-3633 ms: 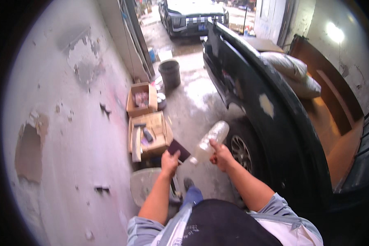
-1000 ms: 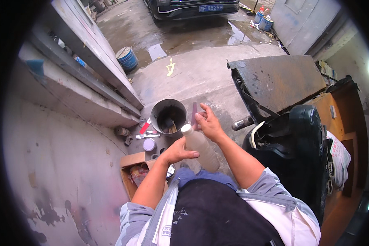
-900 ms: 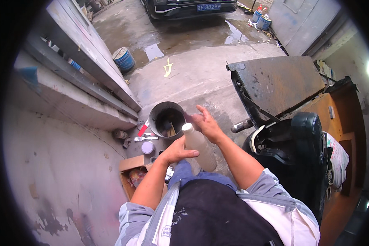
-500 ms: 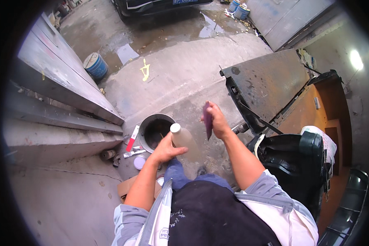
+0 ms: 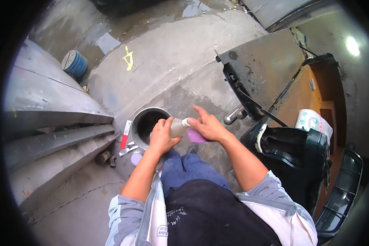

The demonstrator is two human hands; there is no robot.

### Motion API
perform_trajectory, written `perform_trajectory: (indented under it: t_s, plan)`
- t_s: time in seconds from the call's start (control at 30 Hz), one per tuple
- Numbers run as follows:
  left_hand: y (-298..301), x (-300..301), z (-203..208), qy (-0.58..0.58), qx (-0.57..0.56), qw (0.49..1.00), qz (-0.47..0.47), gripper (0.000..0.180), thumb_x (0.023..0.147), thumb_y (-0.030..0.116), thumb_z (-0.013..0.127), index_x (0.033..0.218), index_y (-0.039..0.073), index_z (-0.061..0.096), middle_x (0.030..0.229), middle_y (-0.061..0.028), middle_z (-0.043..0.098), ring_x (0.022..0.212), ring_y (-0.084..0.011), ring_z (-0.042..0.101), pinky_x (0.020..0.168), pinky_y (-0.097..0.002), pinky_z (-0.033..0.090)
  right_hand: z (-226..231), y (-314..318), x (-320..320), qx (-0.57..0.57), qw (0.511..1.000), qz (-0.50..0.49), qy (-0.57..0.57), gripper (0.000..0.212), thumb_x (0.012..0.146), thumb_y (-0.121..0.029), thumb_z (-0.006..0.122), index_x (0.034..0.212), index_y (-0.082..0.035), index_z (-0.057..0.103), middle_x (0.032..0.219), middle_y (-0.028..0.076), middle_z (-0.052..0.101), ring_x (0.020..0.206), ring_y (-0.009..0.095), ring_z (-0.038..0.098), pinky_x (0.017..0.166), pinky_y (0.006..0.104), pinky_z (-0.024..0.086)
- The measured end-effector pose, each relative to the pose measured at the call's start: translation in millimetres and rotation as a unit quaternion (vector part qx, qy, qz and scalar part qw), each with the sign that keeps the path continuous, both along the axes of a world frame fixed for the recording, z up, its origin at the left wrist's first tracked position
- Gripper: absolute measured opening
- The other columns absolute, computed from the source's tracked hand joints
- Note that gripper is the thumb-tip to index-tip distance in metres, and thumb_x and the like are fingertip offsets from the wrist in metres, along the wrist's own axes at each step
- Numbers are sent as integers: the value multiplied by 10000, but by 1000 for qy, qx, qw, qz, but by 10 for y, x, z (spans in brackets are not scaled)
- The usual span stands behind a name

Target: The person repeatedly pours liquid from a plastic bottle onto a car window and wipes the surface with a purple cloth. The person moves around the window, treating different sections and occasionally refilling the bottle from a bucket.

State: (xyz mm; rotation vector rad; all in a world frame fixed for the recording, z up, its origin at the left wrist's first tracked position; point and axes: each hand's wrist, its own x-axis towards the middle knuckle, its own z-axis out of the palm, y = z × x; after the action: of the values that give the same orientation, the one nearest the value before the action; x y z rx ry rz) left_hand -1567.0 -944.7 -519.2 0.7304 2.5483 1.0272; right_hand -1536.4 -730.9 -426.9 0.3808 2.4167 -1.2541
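Note:
My left hand is wrapped round a translucent, pale bottle. The bottle lies tipped on its side, its white cap towards my right hand. A thin, flexible-looking purple sheet is held in my right hand, showing below the palm. The thumb side of that hand is at the cap, and I cannot tell if it touches. One finger stretches out away from me. Just beyond my left hand stands a round grey bucket with a dark inside.
Left of the bucket lie a red-and-white strip and a lilac round lid. A rusty metal panel and black moulded parts stand at the right. Farther off are a blue drum and a puddle.
My hands have come together. The bottle has gone from upright to tipped rightward, and the purple sheet has moved left and down to the cap. The view has shifted.

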Motion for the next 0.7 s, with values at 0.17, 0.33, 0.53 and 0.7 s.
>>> perform_trajectory:
  t_s: [0.17,0.33,0.53,0.7]
  plan:
    - [171,167,-176,33,-40,998,-22,831,595,182,871,1335,51,516,1113,-187,545,1023,-385,571,898,-463,490,-384,-22,93,122,992,39,-8,644,961,-440,569,1442,-36,424,941,271,698,958,422,673,817,491,531]
    - [246,304,-522,-1,-53,997,-60,787,594,255,861,1276,42,532,1093,-165,552,1014,-371,585,870,-468,501,-695,64,384,125,985,95,70,575,918,-309,630,1421,-89,458,968,201,702,875,396,675,776,495,531]
    - [254,185,-988,-196,-1,968,-157,714,660,254,827,1285,67,535,1147,-169,570,1112,-384,576,930,-458,500,-1190,345,589,118,902,310,278,579,806,-116,655,1372,-125,538,1164,85,644,821,243,631,664,380,496]
    - [-98,-56,-1968,-258,-39,957,-123,786,638,210,874,1326,53,528,1278,-182,568,1178,-360,582,1013,-435,475,-1541,527,560,115,921,252,273,636,798,-139,713,1403,-118,519,1144,87,649,862,244,645,705,363,505]
